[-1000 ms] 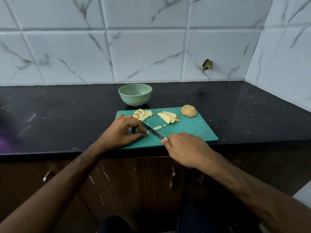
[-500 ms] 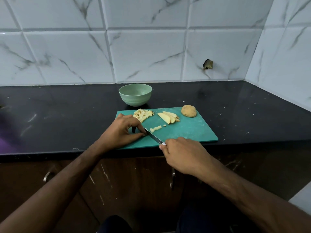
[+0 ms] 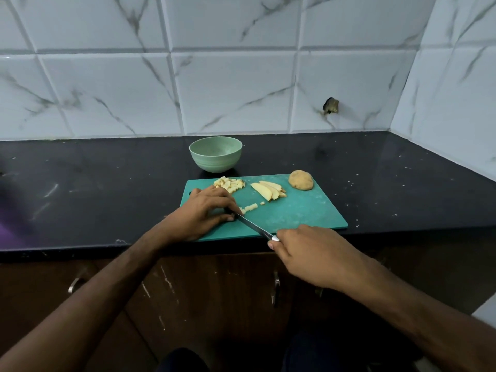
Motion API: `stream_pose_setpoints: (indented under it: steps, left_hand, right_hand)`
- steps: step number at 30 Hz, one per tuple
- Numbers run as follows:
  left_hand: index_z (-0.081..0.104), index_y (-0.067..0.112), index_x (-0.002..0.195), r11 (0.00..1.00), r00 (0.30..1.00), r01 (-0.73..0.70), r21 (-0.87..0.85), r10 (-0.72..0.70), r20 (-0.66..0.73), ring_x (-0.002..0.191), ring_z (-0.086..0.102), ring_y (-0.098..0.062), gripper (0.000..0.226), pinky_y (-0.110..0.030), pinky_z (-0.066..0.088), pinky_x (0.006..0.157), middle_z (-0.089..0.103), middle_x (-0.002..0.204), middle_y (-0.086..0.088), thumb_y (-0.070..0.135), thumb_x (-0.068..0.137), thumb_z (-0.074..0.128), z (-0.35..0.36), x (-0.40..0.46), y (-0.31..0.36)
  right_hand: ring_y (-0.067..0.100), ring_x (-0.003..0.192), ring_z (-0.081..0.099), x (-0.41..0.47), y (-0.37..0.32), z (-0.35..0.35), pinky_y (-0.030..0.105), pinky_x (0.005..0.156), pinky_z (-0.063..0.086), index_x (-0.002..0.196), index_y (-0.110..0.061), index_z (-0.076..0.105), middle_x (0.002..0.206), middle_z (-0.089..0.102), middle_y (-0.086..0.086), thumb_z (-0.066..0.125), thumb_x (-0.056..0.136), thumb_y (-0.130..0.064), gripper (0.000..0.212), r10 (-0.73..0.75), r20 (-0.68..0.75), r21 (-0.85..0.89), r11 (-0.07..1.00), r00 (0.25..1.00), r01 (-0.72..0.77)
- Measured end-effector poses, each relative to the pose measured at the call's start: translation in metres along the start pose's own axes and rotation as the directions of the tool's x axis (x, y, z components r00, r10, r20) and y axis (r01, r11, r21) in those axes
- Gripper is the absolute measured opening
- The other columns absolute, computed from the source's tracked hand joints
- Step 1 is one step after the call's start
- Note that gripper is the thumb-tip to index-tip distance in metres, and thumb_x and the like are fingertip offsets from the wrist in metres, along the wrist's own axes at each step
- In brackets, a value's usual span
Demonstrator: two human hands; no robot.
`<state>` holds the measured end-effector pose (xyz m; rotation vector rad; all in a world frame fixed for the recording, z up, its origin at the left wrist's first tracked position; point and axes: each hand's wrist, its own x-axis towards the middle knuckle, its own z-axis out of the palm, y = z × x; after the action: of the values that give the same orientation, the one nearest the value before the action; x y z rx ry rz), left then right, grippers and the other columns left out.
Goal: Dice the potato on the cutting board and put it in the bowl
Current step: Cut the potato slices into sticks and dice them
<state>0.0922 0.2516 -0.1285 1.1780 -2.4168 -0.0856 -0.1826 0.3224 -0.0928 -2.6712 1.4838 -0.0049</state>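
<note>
Pale potato strip (image 3: 248,208) beside left grip (image 3: 206,214)

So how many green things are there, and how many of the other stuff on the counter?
Green things: 2, the bowl and the cutting board
Knives: 1, the knife
Uncut potato halves: 1, the potato half
Piles of cut potato: 3, the diced pile, the slices, the fresh cubes
Total: 7

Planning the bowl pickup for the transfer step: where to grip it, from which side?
Probably the bowl rim, from above: it stands upright and open-topped behind the cutting board. Its left or far rim seems safest, away from the diced pile.
</note>
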Motion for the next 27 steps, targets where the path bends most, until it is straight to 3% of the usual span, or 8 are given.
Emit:
stream_pose_setpoints:
  steps: [3, 7, 10, 12, 15, 20, 24, 27]
  left_hand:
    - [0.07, 0.037, 0.115, 0.999, 1.0, 0.017, -0.043, -0.017, -0.006, 0.115, 0.053, -0.005, 0.021, -0.04, 0.043, 0.092, 0.06, 0.115, 0.019, 0.04, 0.097, 0.059, 0.0, 0.001, 0.0]
    - [0.073, 0.03, 0.113, 0.988, 0.998, 0.056, -0.143, -0.059, -0.017, 0.101, 0.06, -0.011, 0.021, -0.021, 0.048, 0.082, 0.062, 0.108, 0.013, 0.022, 0.094, 0.07, 0.0, 0.002, 0.002]
    - [0.068, 0.033, 0.117, 0.988, 0.994, 0.078, -0.136, -0.087, -0.064, 0.098, 0.061, -0.008, 0.03, -0.016, 0.047, 0.079, 0.066, 0.108, 0.016, 0.018, 0.091, 0.073, 0.0, 0.001, 0.005]
    - [0.066, 0.032, 0.121, 0.987, 0.991, 0.085, -0.138, -0.097, -0.087, 0.097, 0.062, -0.006, 0.036, -0.012, 0.046, 0.078, 0.067, 0.107, 0.017, 0.015, 0.09, 0.075, 0.0, 0.001, 0.008]
    - [0.062, 0.029, 0.126, 0.986, 0.993, 0.092, -0.141, -0.101, -0.063, 0.099, 0.062, -0.006, 0.039, -0.013, 0.047, 0.08, 0.066, 0.11, 0.016, 0.015, 0.092, 0.073, -0.001, 0.002, 0.009]
    - [0.055, 0.03, 0.135, 0.999, 0.998, 0.033, -0.036, -0.031, 0.048, 0.107, 0.055, -0.004, 0.037, -0.013, 0.039, 0.095, 0.053, 0.127, 0.013, 0.034, 0.099, 0.059, -0.003, 0.005, 0.009]
    - [0.048, 0.032, 0.143, 0.988, 0.995, -0.039, 0.148, 0.025, 0.092, 0.13, 0.041, -0.005, 0.048, -0.031, 0.035, 0.107, 0.045, 0.139, 0.011, 0.055, 0.101, 0.041, 0.0, 0.017, 0.009]
    - [0.048, 0.034, 0.142, 0.981, 0.992, -0.087, 0.175, 0.069, 0.105, 0.135, 0.039, -0.007, 0.047, -0.037, 0.033, 0.107, 0.045, 0.142, 0.011, 0.056, 0.101, 0.038, 0.006, 0.033, 0.011]
  right_hand:
    - [0.007, 0.072, 0.051, -0.008, 0.014, -0.012, 0.029, 0.061, 0.037, 0.079, -0.031, 0.042, 0.082, 0.054, -0.007, 0.03, 0.108, -0.053, 0.038, 0.024, 0.096, 0.032, 0.999, 0.995, -0.027]
    - [0.011, 0.072, 0.057, -0.007, 0.041, -0.043, 0.037, 0.075, 0.049, 0.08, -0.026, 0.05, 0.08, 0.058, -0.004, 0.034, 0.107, -0.053, 0.041, 0.01, 0.239, 0.077, 0.997, 0.971, -0.03]
    - [0.017, 0.047, 0.051, 0.0, 0.065, -0.056, 0.029, 0.048, 0.047, 0.082, -0.017, 0.053, 0.062, 0.056, -0.001, 0.037, 0.107, -0.05, 0.044, -0.012, 0.282, 0.281, 0.957, 0.959, -0.071]
    - [0.017, 0.039, 0.041, 0.011, 0.08, -0.051, 0.024, 0.037, 0.039, 0.083, -0.013, 0.051, 0.054, 0.048, -0.001, 0.039, 0.107, -0.048, 0.044, 0.0, 0.211, 0.46, 0.882, 0.978, -0.099]
    - [0.015, 0.035, 0.03, 0.032, 0.091, -0.032, 0.021, 0.034, 0.031, 0.085, -0.012, 0.048, 0.05, 0.039, 0.0, 0.04, 0.108, -0.045, 0.041, 0.03, 0.054, 0.712, 0.7, 0.998, -0.06]
    - [0.016, 0.033, 0.03, 0.065, 0.085, -0.014, 0.021, 0.035, 0.031, 0.084, -0.01, 0.047, 0.048, 0.039, 0.002, 0.037, 0.11, -0.041, 0.042, 0.013, -0.115, 0.788, 0.61, 0.993, 0.083]
    - [0.015, 0.031, 0.028, 0.081, 0.08, -0.005, 0.021, 0.034, 0.03, 0.086, -0.008, 0.047, 0.048, 0.036, 0.003, 0.037, 0.111, -0.038, 0.041, 0.095, -0.206, 0.871, 0.471, 0.974, 0.138]
    - [0.015, 0.03, 0.028, 0.087, 0.081, 0.001, 0.021, 0.035, 0.031, 0.085, -0.008, 0.048, 0.047, 0.035, 0.003, 0.037, 0.11, -0.04, 0.042, 0.155, -0.24, 0.904, 0.394, 0.958, 0.162]
